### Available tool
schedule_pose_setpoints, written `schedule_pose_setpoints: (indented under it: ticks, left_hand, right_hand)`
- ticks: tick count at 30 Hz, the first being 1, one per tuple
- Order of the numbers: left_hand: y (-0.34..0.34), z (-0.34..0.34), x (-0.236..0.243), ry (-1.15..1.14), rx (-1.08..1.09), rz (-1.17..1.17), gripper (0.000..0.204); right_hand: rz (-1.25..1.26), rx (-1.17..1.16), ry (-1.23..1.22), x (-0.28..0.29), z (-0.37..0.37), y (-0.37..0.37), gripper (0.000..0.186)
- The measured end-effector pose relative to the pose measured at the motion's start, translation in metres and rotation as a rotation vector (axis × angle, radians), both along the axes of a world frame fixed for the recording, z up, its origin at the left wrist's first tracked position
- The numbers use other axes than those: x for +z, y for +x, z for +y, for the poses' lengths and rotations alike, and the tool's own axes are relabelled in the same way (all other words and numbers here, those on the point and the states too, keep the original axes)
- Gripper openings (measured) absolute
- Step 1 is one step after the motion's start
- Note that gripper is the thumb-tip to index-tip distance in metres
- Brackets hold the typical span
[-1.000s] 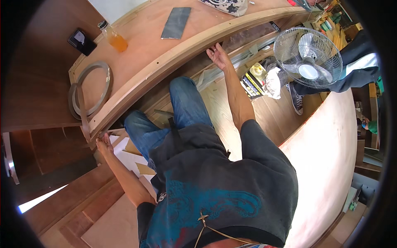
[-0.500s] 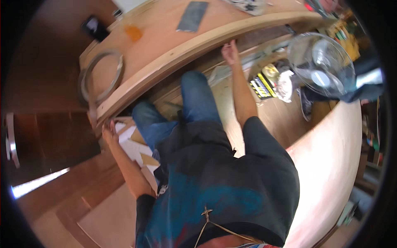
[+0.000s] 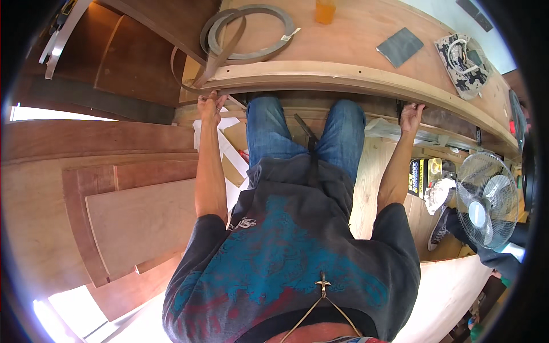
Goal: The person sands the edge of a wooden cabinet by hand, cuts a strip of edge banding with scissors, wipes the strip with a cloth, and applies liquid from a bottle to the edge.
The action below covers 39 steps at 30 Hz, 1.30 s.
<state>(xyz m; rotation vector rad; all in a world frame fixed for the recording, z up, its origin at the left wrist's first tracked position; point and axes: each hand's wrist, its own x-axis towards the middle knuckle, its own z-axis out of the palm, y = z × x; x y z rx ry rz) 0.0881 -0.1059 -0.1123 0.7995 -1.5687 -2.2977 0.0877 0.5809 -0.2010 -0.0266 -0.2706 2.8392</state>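
Note:
A long wooden board (image 3: 320, 70) with a pale rail along its front lies across my knees' far side. My left hand (image 3: 210, 108) is at its left front corner, thumb and fingers closed on a brown edging strip (image 3: 182, 80). That strip loops up to a coil of edging (image 3: 251, 56) lying on the board. Farther right, my right hand (image 3: 410, 118) is raised to the underside of the front edge, its fingers curled together. Whatever lies between those fingers is hidden.
On the board are a grey sheet (image 3: 400, 47), an orange cup (image 3: 325, 11) and a patterned bag (image 3: 462, 66). A standing fan (image 3: 486, 200) is at right, near another person's shoe (image 3: 439, 230). Wooden panels (image 3: 143, 223) stand at left; white offcuts (image 3: 229, 151) lie by my left knee.
My view has turned and straightened, so the board now lies nearly level across it. Both hands stay at the board's front edge, the left one at the strip.

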Motion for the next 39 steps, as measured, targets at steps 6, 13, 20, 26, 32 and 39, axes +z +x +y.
schedule_pose_setpoints:
  ticks: [6,13,20,26,32,39]
  left_hand:
    - [-0.003,0.004,0.010,-0.062,0.001,-0.037,0.046]
    - [-0.007,-0.014,-0.001,-0.095,-0.019,-0.072,0.076]
    - [-0.006,0.005,0.021,-0.113,-0.022,-0.111,0.054]
    - [-0.007,-0.001,0.015,-0.196,-0.228,-0.090,0.041]
    - [0.033,-0.016,0.015,-0.229,-0.127,-0.136,0.037]
    - [0.101,0.043,0.052,-0.287,-0.074,-0.033,0.032]
  right_hand:
    - [-0.006,-0.007,0.015,0.008,-0.005,0.001,0.024]
    - [0.038,0.016,0.033,-0.006,0.001,-0.002,0.026]
    - [0.018,-0.004,0.047,0.001,0.001,0.010,0.022]
    - [-0.091,-0.051,0.097,-0.019,0.012,0.006,0.008]
    - [-0.426,-0.087,0.434,-0.004,-0.011,0.043,0.027]
    - [-0.762,-0.655,1.245,0.063,0.017,0.107,0.022]
